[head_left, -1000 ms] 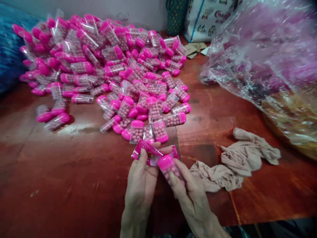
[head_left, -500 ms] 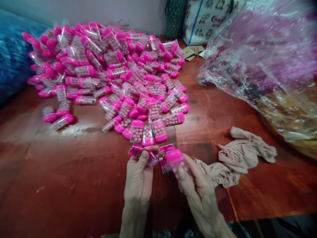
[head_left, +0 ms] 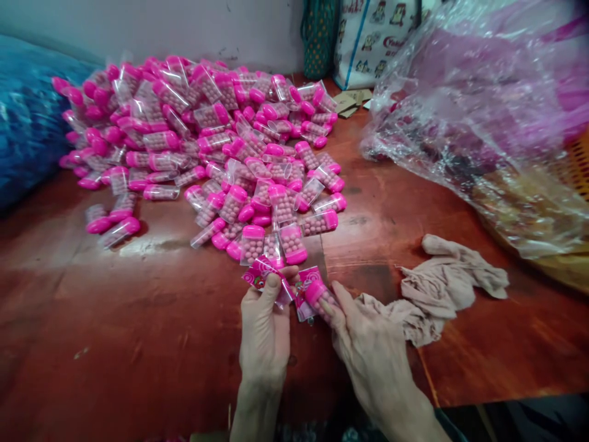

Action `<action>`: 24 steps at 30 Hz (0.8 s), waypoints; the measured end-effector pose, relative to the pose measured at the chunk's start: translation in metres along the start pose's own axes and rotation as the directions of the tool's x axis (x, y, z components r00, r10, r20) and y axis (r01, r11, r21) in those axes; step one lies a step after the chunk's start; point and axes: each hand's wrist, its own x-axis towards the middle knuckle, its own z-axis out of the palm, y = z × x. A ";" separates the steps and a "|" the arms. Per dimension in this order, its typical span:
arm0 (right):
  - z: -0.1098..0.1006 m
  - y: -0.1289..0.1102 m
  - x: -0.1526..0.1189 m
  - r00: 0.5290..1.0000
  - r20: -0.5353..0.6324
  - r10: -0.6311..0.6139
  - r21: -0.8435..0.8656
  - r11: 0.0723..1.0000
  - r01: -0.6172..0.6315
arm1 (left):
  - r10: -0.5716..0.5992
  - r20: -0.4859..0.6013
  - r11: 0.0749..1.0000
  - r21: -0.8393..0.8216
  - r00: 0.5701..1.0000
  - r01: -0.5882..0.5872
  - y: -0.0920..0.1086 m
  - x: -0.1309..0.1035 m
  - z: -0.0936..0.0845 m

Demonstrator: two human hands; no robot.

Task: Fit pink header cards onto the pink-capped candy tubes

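Observation:
My left hand [head_left: 267, 319] pinches a pink printed wrapper [head_left: 260, 273] with a clear lower part between thumb and fingers. In my right hand [head_left: 363, 331] is a small clear container with a pink cap [head_left: 316, 292], filled with pink beads and tilted toward the left hand. Behind that cap lies a second pink printed piece [head_left: 304, 307], partly covered; whether either hand holds it is unclear. Just beyond my hands, bead-filled containers [head_left: 252, 244] form the near edge of a large pile [head_left: 211, 144].
A crumpled beige cloth [head_left: 442, 282] lies right of my right hand. Clear plastic sheeting [head_left: 451, 116] covers a basket at the right. A blue bag [head_left: 32, 116] stands at the left, a white printed bag [head_left: 363, 49] at the back, near brown cards [head_left: 350, 101] on the red table [head_left: 138, 331].
My right hand has turned over, its back now more visible, and the container tilts further left. The wrapper in my left hand is angled differently. The view has shifted slightly.

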 end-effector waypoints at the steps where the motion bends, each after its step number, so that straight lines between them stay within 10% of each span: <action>1: -0.002 0.000 -0.001 1.000 -0.024 -0.005 -0.043 0.999 0.004 | 0.016 0.000 1.000 0.016 1.000 -0.016 -0.001 0.000 0.001; 8: -0.016 -0.011 0.000 0.942 -0.334 -0.033 0.328 0.933 0.149 | 0.028 0.026 0.997 0.071 0.999 -0.030 -0.009 -0.010 0.009; 24: -0.007 -0.017 0.010 0.950 -0.305 0.070 0.637 0.756 0.149 | 0.030 0.023 0.996 0.079 0.999 -0.032 -0.006 -0.010 0.002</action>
